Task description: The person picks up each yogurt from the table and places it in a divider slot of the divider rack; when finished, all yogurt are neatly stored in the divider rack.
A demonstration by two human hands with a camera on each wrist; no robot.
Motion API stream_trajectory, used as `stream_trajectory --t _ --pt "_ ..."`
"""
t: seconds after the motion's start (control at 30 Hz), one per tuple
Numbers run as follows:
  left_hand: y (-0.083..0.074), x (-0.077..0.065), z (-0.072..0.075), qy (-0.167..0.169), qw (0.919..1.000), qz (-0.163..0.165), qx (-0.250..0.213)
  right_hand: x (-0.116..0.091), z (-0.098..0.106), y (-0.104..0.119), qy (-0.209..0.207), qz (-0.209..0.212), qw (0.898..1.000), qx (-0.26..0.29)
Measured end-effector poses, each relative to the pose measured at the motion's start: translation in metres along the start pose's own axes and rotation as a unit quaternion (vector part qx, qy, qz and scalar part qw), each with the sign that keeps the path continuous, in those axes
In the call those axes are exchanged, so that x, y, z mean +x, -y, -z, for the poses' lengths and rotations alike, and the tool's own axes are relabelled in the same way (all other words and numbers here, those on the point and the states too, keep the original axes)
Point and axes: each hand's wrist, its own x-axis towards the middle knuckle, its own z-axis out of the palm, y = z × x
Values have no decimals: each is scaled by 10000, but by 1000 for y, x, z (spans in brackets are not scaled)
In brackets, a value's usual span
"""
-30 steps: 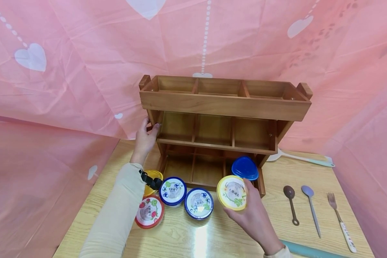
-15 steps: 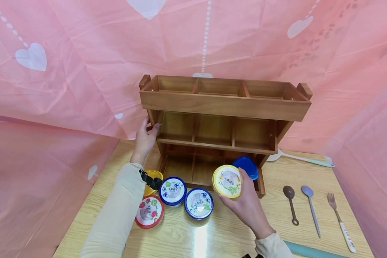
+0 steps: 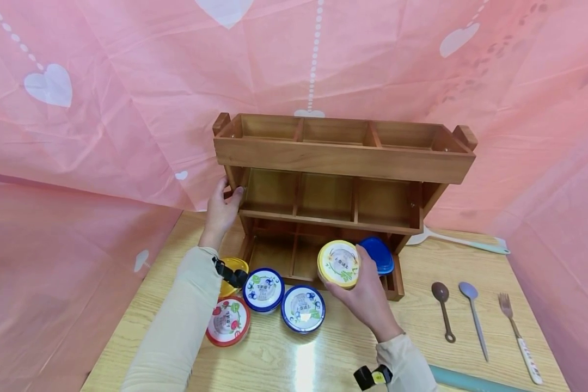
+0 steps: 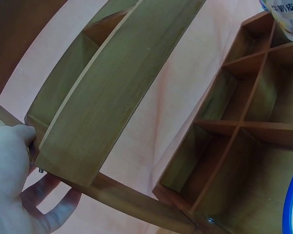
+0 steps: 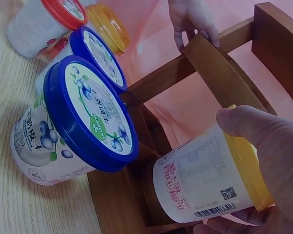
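My left hand (image 3: 220,215) grips the left side of a three-tier wooden rack (image 3: 343,162) at its middle tier. In the left wrist view, the thumb lies over the tier's end and fingers reach beneath it. With my right hand (image 3: 369,296) I hold a white paper tub (image 5: 195,178) by its yellow lid (image 3: 339,264), thumb on one side and fingers on the other. The tub is over the front of the rack's bottom tier, left of a blue-lidded container (image 3: 378,256) standing in the right compartment. Two blue-lidded tubs (image 3: 263,290) stand before the rack.
A red-lidded tub (image 3: 228,321) and a yellow container (image 3: 233,267) stand at the left, partly behind my left sleeve. On the right lie a brown spoon (image 3: 442,305), a lilac spoon (image 3: 472,307), a fork (image 3: 518,332) and a spatula (image 3: 460,239). Pink cloth (image 3: 127,81) hangs behind.
My right hand has carried the yellow-lidded tub away from me and slightly left, from the rack's front edge to over the bottom tier. My left hand has stayed on the rack.
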Motion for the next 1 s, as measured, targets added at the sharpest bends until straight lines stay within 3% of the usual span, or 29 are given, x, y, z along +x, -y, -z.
stream_trajectory --t 0.53,1.0 --pt "-2 -2 1 56 9999 112 -6 23 -13 0 201 -310 9991 188" --pt "-5 -4 1 32 9999 116 -1 36 -30 0 244 -189 9991 293"
